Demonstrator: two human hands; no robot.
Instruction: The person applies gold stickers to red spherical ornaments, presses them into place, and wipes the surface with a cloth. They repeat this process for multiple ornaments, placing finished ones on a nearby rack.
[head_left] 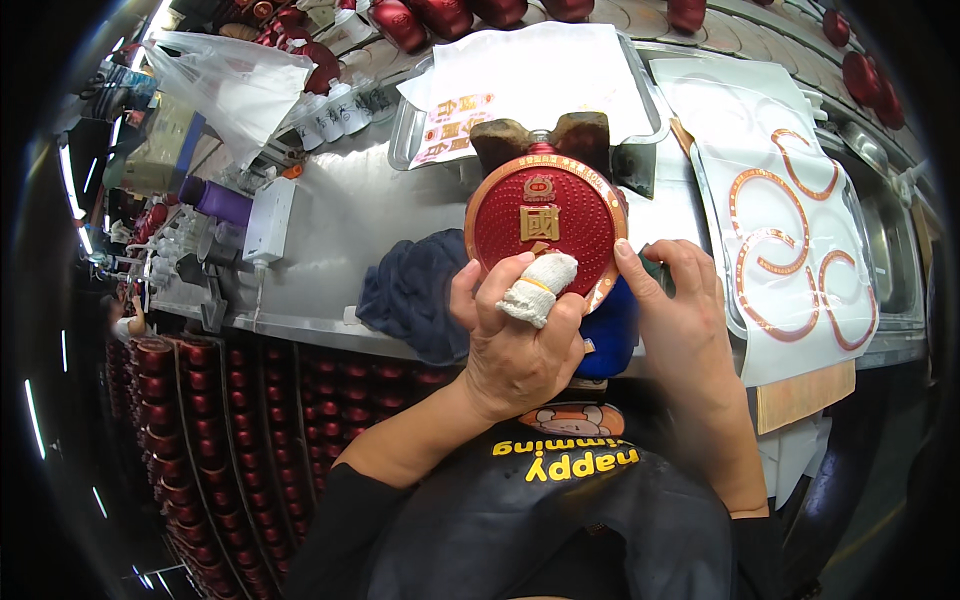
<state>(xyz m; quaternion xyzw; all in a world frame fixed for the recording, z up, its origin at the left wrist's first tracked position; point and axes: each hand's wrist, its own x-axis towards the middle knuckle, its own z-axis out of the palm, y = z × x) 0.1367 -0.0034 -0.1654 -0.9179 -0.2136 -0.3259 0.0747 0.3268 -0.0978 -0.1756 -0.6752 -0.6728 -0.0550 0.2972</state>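
Note:
A round, flat-faced dark red bottle [505, 215] with a dotted surface leans in a worn dark holder [582, 135], its neck pointing away from me. An orange-gold ring label [482, 186] runs around its rim, and gold raised emblems [540, 223] stand on its face. My left hand [515, 365] lies over the lower face, fingers apart. One finger, wrapped in white cloth [540, 285] with a yellow band, presses there beside a small gold piece [540, 248]. At the right rim, my right hand [685, 310] touches the ring with its thumb; its other fingers are spread and bent.
Dark blue cloth [415, 290] lies left of the bottle on the metal table [340, 225]. White backing sheets with orange rings [770, 225] lie at right. Behind is a metal tray [402, 145] with a label sheet [530, 75]. Racked red bottles [340, 395] fill the lower left.

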